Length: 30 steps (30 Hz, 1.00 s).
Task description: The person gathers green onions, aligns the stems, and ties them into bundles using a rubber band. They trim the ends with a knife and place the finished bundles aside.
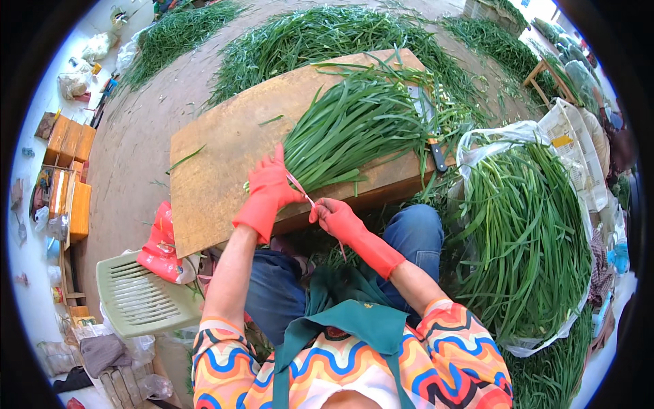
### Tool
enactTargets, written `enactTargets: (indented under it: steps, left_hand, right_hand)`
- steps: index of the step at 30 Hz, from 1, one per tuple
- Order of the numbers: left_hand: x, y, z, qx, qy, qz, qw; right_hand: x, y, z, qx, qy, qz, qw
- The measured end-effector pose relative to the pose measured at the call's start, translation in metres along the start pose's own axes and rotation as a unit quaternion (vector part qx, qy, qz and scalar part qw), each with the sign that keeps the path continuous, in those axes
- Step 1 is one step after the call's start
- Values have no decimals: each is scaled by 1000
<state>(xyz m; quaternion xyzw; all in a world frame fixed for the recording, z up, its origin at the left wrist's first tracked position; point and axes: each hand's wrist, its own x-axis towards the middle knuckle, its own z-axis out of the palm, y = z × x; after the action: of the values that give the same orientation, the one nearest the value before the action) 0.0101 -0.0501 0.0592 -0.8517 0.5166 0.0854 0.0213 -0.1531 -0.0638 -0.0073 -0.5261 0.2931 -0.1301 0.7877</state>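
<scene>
A bundle of garlic chives (pixel 361 129), long flat green leaves, lies across the wooden board (pixel 225 136) in front of me. My left hand (pixel 269 187), in a red rubber glove, is laid over its stem end and holds it, one finger pointing away from me. Pale cut stems show just left of that glove. A thin pink tie strip (pixel 300 185) runs from the bundle to my right hand (pixel 334 217). That hand, gloved in red too, pinches the strip near the board's front edge; the strip's tail hangs below.
A knife (pixel 436 155) with a black handle lies at the board's right. Beside my right knee stands a plastic-lined sack (pixel 528 351) full of chives. A pale green plastic stool (pixel 139 300) with a red bag (pixel 161 249) is at left. Large chive heaps (pixel 286 51) cover the floor beyond.
</scene>
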Motion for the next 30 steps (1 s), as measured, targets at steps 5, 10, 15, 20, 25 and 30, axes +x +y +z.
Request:
enactTargets:
  steps: [5,10,15,20,25,30]
  left_hand:
    - [1,-29,30,-370,-142,54,917]
    - [-2,-12,5,-349,-108,28,931]
    - [-6,-17,-14,-412,-123,-4,903]
    - [-11,4,0,-760,-206,-72,612]
    - [-22,-34,64,-600,-64,141,785]
    - [3,-15,49,-380,-165,85,906]
  right_hand:
    - [26,-62,31,140,-28,-51,988]
    - [104,-107,19,113,-74,-32,990]
    - [67,-119,5,-155,-11,-174,972]
    - [40,-59,26,15,78,-200,977]
    - [37,-77,53,-211,65,-197,955]
    - [150,-98,47,-518,-15,-39,854]
